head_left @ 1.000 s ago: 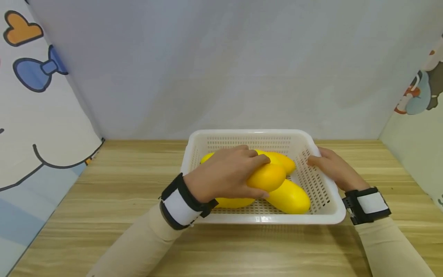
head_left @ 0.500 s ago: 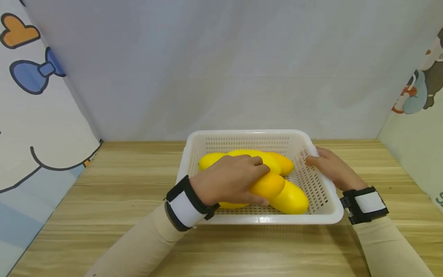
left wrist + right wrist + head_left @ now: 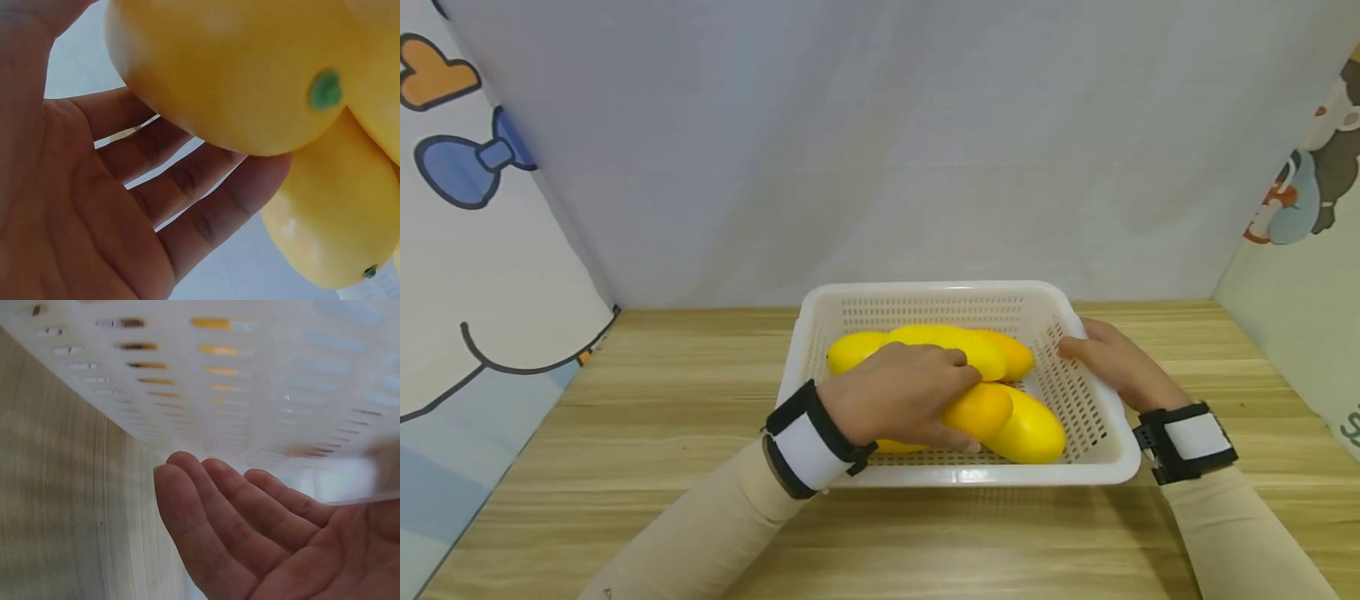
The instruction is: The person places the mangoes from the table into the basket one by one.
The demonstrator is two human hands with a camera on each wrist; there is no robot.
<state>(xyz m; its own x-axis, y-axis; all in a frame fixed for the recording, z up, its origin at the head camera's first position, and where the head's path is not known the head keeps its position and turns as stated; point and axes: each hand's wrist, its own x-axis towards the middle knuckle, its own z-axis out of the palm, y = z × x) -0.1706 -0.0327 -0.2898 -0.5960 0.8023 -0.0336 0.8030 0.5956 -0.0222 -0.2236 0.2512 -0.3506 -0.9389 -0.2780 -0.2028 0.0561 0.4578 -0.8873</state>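
Observation:
In the head view, a white perforated plastic basket (image 3: 970, 476) holds several smooth yellow mangoes. My left hand (image 3: 910, 393) reaches in from the left and grips an orange-yellow mango (image 3: 982, 412), thumb on the near side and fingers over the far side. That mango overlaps a yellow mango (image 3: 1037, 432) at the basket's front right. The left wrist view shows a green stem spot on the gripped mango (image 3: 219, 69), with another mango (image 3: 331, 212) beyond it. My right hand (image 3: 1120, 365) holds the basket's right side, thumb over the rim, fingers (image 3: 231, 519) along the outer wall.
At the back of the basket lie a long yellow mango (image 3: 943, 336), an orange one (image 3: 1017, 357) and a yellow one (image 3: 852, 350). The basket stands on a wood-grain table (image 3: 700, 400). A pale curtain (image 3: 880, 150) hangs behind, with cartoon-printed panels at both sides.
My left hand and its mango have come slightly lower and nearer the front, uncovering more of the mangoes behind. My right hand keeps its hold on the basket. The head view has shifted slightly.

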